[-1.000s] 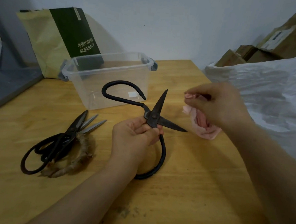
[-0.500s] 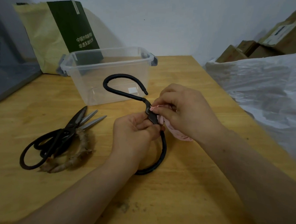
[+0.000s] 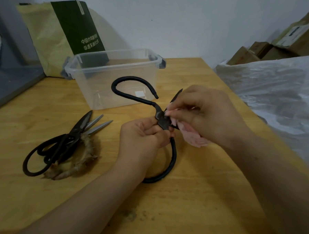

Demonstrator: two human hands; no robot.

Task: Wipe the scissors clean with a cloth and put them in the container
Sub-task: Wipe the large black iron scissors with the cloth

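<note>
Wiping step in hand. Our left hand is clamped on the large black iron scissors with looped handles at the pivot, held just above the wooden table. Our right hand pinches the crumpled pink cloth against one blade near the pivot. The clear plastic container stands open just behind. Next, we judge: draw the cloth out along the blade to its tip, fingers clear of the edge. Other scissors lie left, unwiped.

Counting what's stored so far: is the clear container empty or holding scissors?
Empty: through the clear container walls only its bare floor and a small label show.
</note>
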